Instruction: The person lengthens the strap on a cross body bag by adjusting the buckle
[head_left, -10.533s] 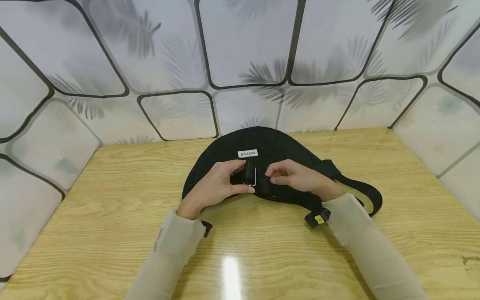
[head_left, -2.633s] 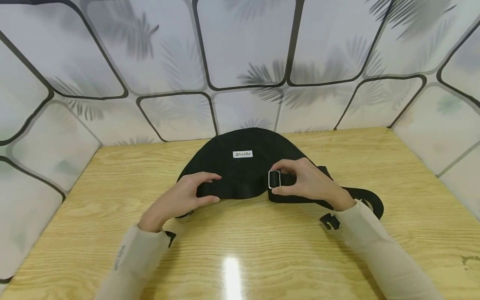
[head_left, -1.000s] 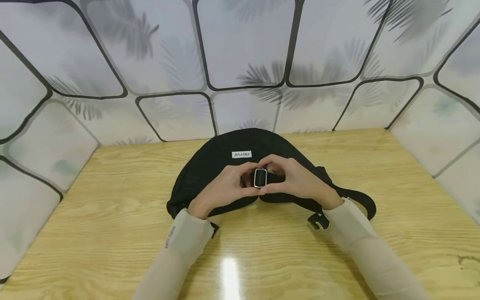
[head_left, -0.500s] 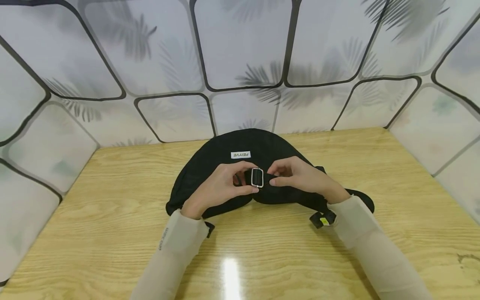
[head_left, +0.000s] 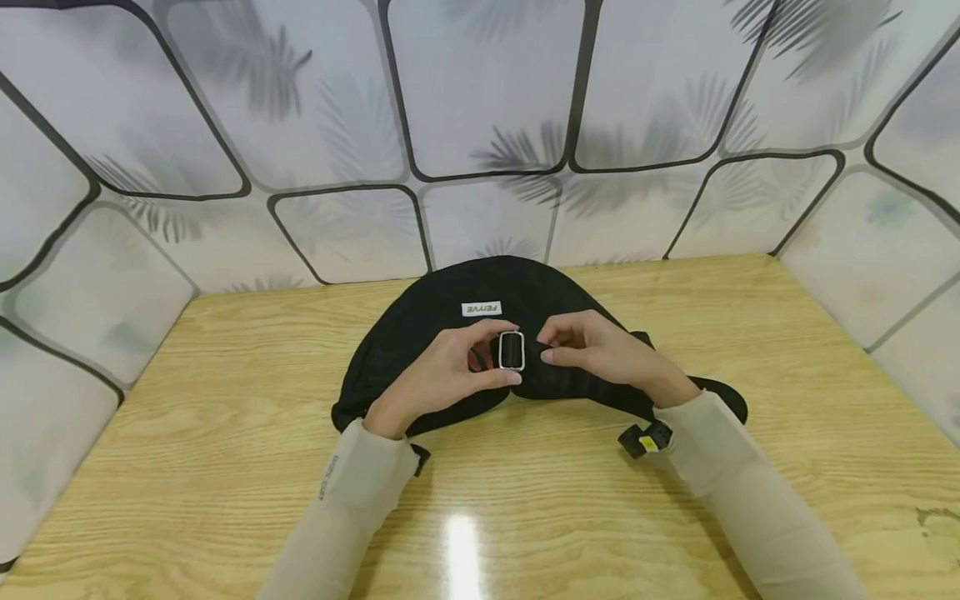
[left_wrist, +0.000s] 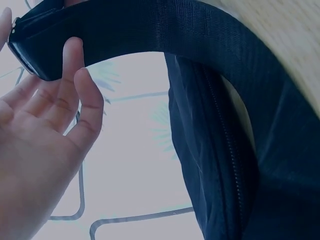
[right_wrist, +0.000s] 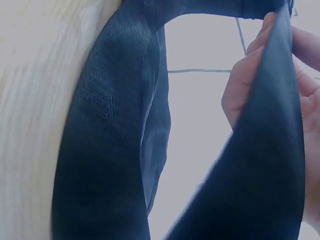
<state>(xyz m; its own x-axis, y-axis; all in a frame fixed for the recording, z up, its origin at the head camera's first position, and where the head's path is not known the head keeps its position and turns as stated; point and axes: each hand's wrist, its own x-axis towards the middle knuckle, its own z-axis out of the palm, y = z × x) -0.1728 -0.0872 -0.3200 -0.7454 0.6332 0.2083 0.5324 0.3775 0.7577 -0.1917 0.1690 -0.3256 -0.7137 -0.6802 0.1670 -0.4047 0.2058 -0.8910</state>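
Pale wall panels (head_left: 495, 92) with dark outlines and grey leaf prints closed off the far side of a wood-grain table (head_left: 247, 367), and a black bag (head_left: 420, 325) lay near the middle of its far edge, against that backdrop. It seemed to be laid there so that its weight rested on the wood and both hands were free for the strap (left_wrist: 200, 30). The left hand (head_left: 435, 371) pinched a metal-framed buckle (head_left: 522, 352) from above and below, thumb and forefinger only a little apart, a hold that would steady the frame while leaving its face uncovered. Just beside it, the right hand (head_left: 603, 354) had its thumb and fingertips nearly closed on the strap, presumably to manage the slack. The bag looked soft and half-moon shaped, its curved side towards the far edge; a white label (head_left: 482, 309) read upside down from the wearer's side. Its strap was broad, ribbed webbing, arched beside a long zip (left_wrist: 230, 140).
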